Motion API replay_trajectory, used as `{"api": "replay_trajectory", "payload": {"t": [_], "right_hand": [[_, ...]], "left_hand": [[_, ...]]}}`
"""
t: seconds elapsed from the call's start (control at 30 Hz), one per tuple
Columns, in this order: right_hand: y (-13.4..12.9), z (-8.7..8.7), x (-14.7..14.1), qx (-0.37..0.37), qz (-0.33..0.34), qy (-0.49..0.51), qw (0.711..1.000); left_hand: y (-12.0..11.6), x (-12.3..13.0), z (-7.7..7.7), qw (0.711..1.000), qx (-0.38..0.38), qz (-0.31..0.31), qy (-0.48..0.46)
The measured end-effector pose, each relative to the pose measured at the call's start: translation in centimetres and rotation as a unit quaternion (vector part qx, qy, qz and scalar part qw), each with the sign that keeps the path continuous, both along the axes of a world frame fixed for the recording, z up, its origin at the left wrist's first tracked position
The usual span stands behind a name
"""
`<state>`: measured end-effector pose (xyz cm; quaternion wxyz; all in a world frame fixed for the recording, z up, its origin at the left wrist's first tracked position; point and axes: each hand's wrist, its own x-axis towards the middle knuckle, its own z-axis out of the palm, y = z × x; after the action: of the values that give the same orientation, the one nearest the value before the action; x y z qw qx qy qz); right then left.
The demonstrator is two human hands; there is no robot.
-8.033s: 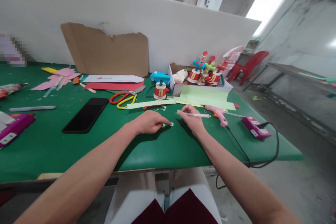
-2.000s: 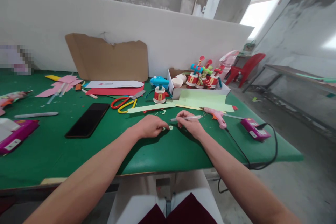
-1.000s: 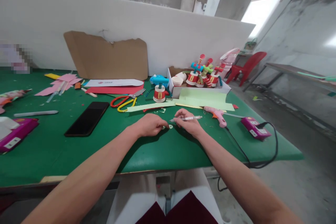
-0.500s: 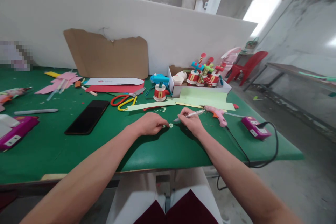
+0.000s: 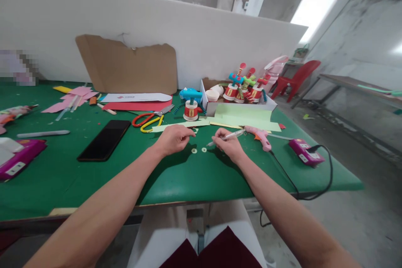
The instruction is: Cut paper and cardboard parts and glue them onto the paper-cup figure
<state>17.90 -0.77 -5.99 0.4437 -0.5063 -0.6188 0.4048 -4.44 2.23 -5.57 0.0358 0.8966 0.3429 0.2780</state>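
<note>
The right hand (image 5: pixel 226 141) is closed in a writing grip on a slim whitish pen (image 5: pixel 230 136), its tip slanting down to the left, near a small pale green paper ring (image 5: pixel 204 150) lying flat on the green desk (image 5: pixel 194 182). A second paper ring (image 5: pixel 194 150) lies just to the left of it, apart from the first and touched by neither hand. The left hand (image 5: pixel 176 139) is half curled above the desk, its index finger stretched to the right and the other fingers folded under. Nothing shows in it, though I cannot tell whether the thumb meets the fingers.

Beyond the hands, a shallow white box (image 5: pixel 211 110) stands open. White paper cups (image 5: pixel 212 95) sit in its left end; beside them are several paper-cup figures (image 5: pixel 231 91) with red bands and blue, green and red tops. A pale green sheet (image 5: pixel 243 116) lies against the box's front wall. Left of the box, another paper-cup figure (image 5: pixel 191 111) stands on the desk, rim down, with dark green coiled arms. A pink glue gun (image 5: pixel 258 136) lies right of the pen; red-and-yellow-handled scissors (image 5: pixel 150 120) lie beyond the left hand.
</note>
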Motion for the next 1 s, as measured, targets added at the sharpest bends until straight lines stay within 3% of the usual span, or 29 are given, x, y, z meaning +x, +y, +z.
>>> {"api": "replay_trajectory", "payload": {"t": [0.17,0.33,1.0], "right_hand": [[0.0,-0.3,-0.1,0.025,-0.008,-0.055,0.998],[0.1,-0.4,-0.1,0.031,-0.01,-0.065,0.997],[0.2,-0.5,-0.2,0.053,0.001,-0.09,0.995]], "left_hand": [[-0.7,0.8,-0.1,0.989,-0.067,-0.086,0.098],[-1.1,1.4,-0.4,0.979,-0.073,-0.097,0.161],[-1.1,1.4,-0.3,0.98,-0.088,-0.098,0.149]]}}
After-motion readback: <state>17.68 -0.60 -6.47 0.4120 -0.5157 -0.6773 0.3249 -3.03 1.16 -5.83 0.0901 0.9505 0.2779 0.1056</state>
